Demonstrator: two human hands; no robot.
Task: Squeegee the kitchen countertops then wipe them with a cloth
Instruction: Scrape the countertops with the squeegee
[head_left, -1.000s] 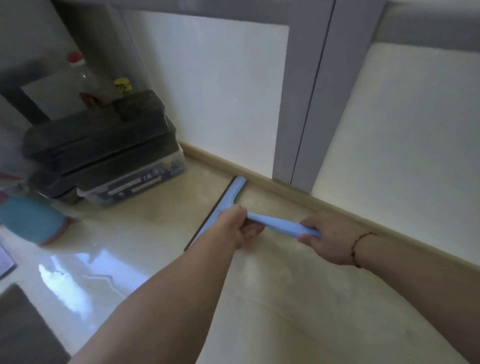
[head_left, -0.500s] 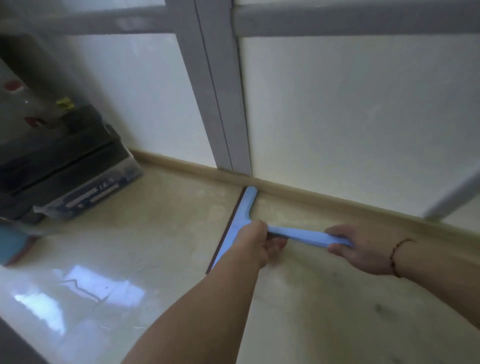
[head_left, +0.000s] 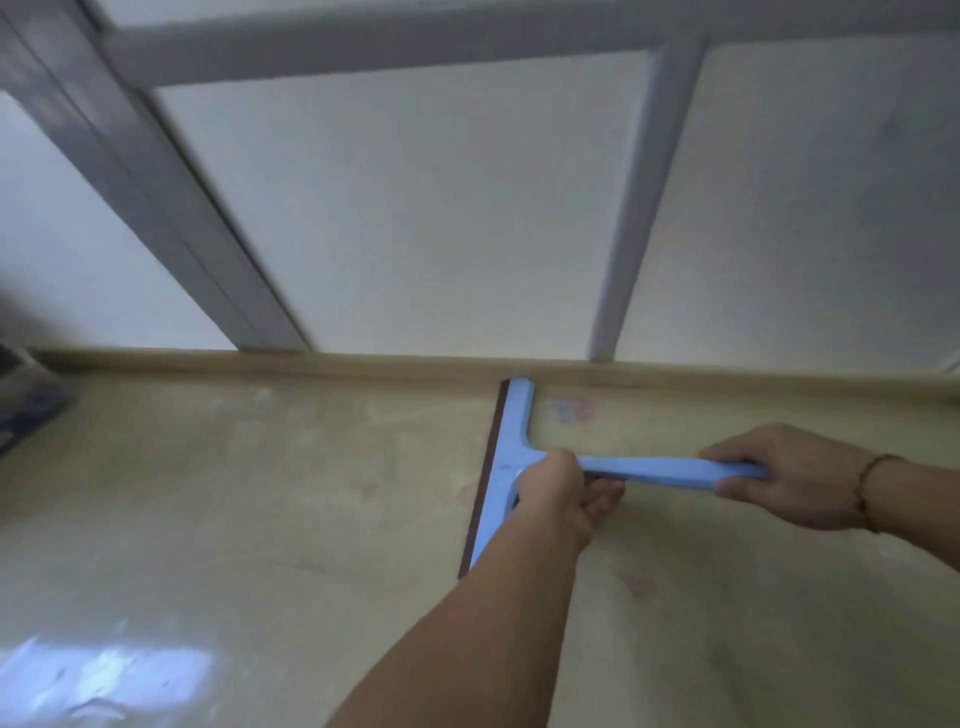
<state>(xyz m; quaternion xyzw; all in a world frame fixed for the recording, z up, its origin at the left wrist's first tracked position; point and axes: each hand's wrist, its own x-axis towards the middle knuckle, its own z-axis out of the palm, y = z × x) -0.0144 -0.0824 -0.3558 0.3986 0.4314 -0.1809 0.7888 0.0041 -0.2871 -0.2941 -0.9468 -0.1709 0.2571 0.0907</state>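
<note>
Head view, nearest first: the left hand (head_left: 553, 496) grips the blue squeegee (head_left: 511, 457) at its neck, fingers curled round it. Beyond, the right hand (head_left: 779, 475) clamps the handle end. Since a second ago the blade has travelled right along the worktop (head_left: 260, 493) back edge, so squeegeeing continues; no cloth shows.

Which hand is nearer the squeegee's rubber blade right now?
Left. The left hand grips where the handle meets the head, right beside the blade. The right hand holds the handle's far end, away from it.
</note>
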